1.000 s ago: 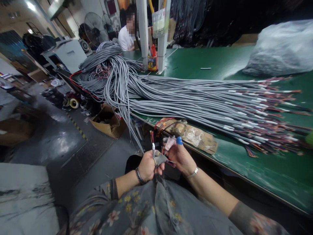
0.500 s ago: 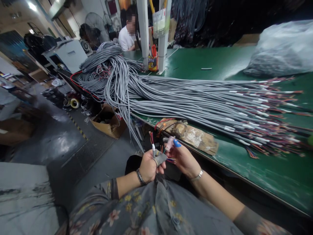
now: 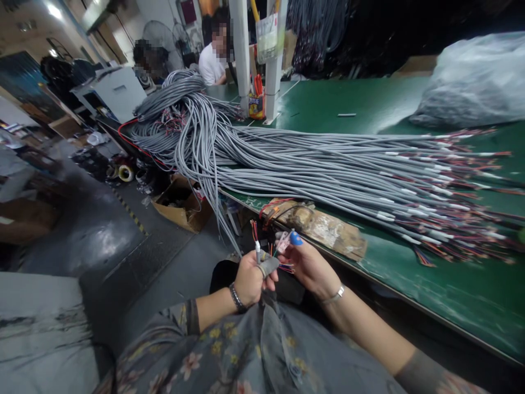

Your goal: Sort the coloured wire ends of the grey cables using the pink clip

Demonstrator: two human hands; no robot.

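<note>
My left hand (image 3: 250, 278) is closed around a grey cable (image 3: 257, 253). The cable stands upright out of the fist, with a white sleeve and a tuft of thin red and dark wires (image 3: 254, 229) at its top. Grey tape covers the left thumb. Beside it my right hand (image 3: 309, 268), a blue cover on its thumb and light wrapping on a finger, pinches at a thin green wire (image 3: 275, 249) rising from between the hands. Orange and purple wire ends (image 3: 287, 268) fan out between the hands, partly hidden by the fingers.
Many grey cables (image 3: 287, 158) with stripped ends lie along the green table (image 3: 410, 284). A worn board (image 3: 332, 232) sits at its edge. An open carton (image 3: 180, 210) stands on the floor. A plastic bag (image 3: 476, 82) lies back right; a person (image 3: 212, 63) sits behind a post.
My right hand has turned slightly, so its wrapped finger shows more sharply beside the blue thumb. The left hand and its cable have stayed almost still.
</note>
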